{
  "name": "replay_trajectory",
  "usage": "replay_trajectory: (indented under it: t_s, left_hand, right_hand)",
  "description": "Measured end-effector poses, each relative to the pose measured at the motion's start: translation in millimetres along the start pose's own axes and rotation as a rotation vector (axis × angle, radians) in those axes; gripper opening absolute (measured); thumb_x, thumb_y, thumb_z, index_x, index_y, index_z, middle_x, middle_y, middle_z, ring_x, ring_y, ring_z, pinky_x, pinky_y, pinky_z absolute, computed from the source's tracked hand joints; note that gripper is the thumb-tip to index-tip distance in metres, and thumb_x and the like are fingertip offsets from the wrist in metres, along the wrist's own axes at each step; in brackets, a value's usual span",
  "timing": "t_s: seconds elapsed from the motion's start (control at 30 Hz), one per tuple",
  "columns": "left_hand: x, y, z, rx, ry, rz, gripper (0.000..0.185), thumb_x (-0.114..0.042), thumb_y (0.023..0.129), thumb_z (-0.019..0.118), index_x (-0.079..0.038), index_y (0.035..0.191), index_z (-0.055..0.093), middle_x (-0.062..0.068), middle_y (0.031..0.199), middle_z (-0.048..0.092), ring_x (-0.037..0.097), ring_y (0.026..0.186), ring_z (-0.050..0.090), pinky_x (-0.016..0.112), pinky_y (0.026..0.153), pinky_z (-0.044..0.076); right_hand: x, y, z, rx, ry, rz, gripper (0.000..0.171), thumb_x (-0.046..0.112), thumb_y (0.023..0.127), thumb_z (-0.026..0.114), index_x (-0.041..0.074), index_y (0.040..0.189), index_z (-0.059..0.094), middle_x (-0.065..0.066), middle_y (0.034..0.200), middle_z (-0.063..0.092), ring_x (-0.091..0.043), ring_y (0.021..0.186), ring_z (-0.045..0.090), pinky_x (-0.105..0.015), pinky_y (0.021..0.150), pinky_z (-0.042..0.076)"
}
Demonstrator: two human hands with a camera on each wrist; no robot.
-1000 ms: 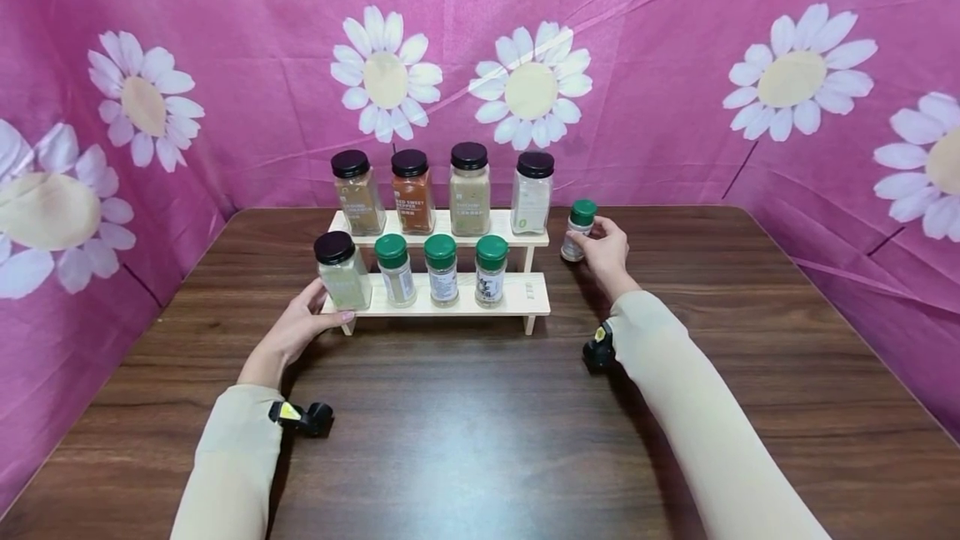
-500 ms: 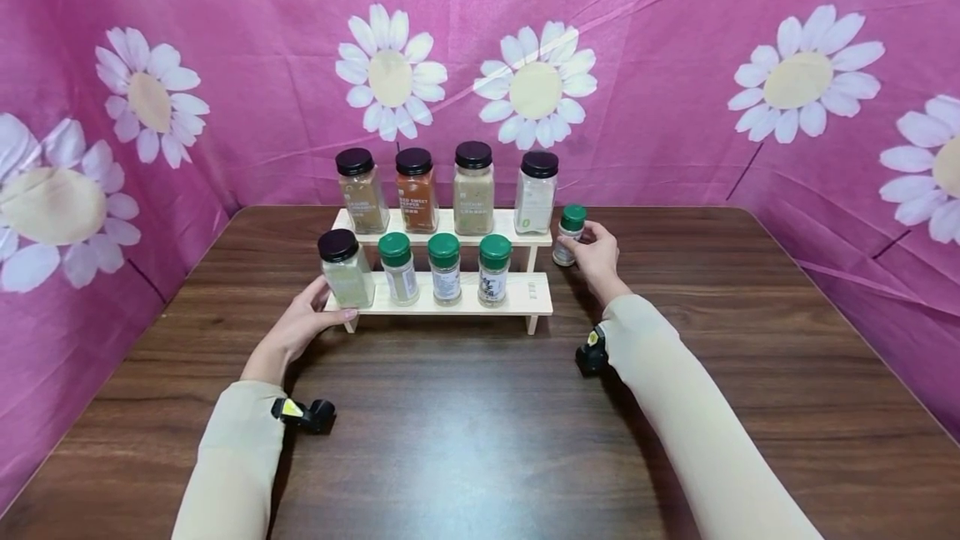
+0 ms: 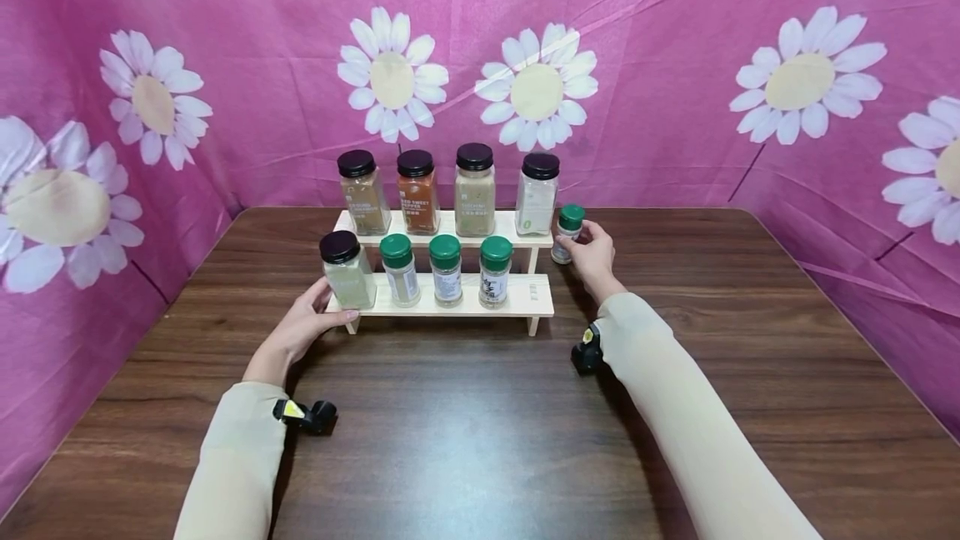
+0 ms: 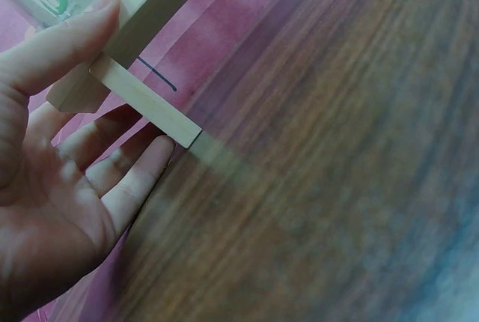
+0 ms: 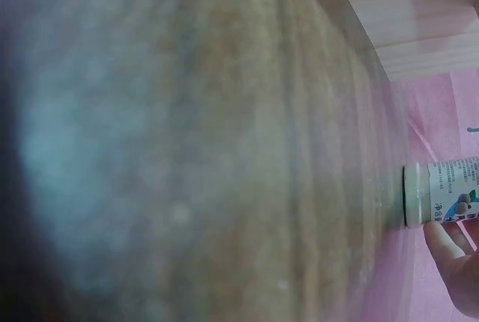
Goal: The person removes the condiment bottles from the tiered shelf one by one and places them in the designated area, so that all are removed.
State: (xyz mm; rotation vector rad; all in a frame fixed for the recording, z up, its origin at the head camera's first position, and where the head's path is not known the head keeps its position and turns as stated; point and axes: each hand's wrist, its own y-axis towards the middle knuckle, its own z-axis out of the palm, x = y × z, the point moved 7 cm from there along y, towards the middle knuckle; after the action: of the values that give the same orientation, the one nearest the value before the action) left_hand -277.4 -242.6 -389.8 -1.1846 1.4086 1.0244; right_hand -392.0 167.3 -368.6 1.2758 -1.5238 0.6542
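The right hand pinches a green-capped shaker just beside the rack, at its three o'clock.
At eight o'clock the left hand grips the rack's lower end, thumb above, fingers curled beneath. "RED SWEET PEPPER" reads on the reddish jar at eleven; the shaker's label carries Chinese print, mostly too small to read.
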Motion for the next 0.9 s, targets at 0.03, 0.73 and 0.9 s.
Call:
replay_trajectory:
  t_s: [0.03, 0.73, 0.9]
  left_hand:
    - [0.7, 0.3, -0.1, -0.001, 0.0, 0.002, 0.072, -0.002, 0.076, 0.063, -0.002, 0.135, 0.021, 0.012, 0.124, 0.039, 0.01, 0.103, 0.04, 0.02, 0.084, 0.034]
    - [0.2, -0.7, 0.4, -0.005, 0.012, 0.004, 0.073, -0.004, 0.075, 0.064, -0.002, 0.135, 0.021, 0.02, 0.129, 0.033, 0.012, 0.104, 0.039, 0.02, 0.083, 0.034]
    - [0.5, -0.6, 0.5, -0.006, 0.003, -0.004, 0.074, -0.003, 0.075, 0.064, -0.003, 0.135, 0.02, 0.02, 0.13, 0.032, 0.012, 0.104, 0.039, 0.019, 0.082, 0.035]
  right_hand:
    - [0, 1, 0, 0.0, -0.001, 0.001, 0.04, 0.015, 0.072, 0.07, 0.002, 0.107, 0.056, -0.013, 0.102, 0.058, -0.023, 0.096, 0.05, -0.033, 0.089, 0.031]
    - [12, -2, -4, 0.163, 0.023, -0.03, 0.061, 0.01, 0.073, 0.068, -0.003, 0.124, 0.038, -0.021, 0.118, 0.046, -0.031, 0.106, 0.045, -0.035, 0.089, 0.035]
    - [14, -4, -10, 0.193, 0.01, -0.024, 0.067, 0.011, 0.073, 0.068, -0.003, 0.128, 0.032, -0.022, 0.119, 0.044, -0.031, 0.108, 0.043, -0.036, 0.088, 0.035]
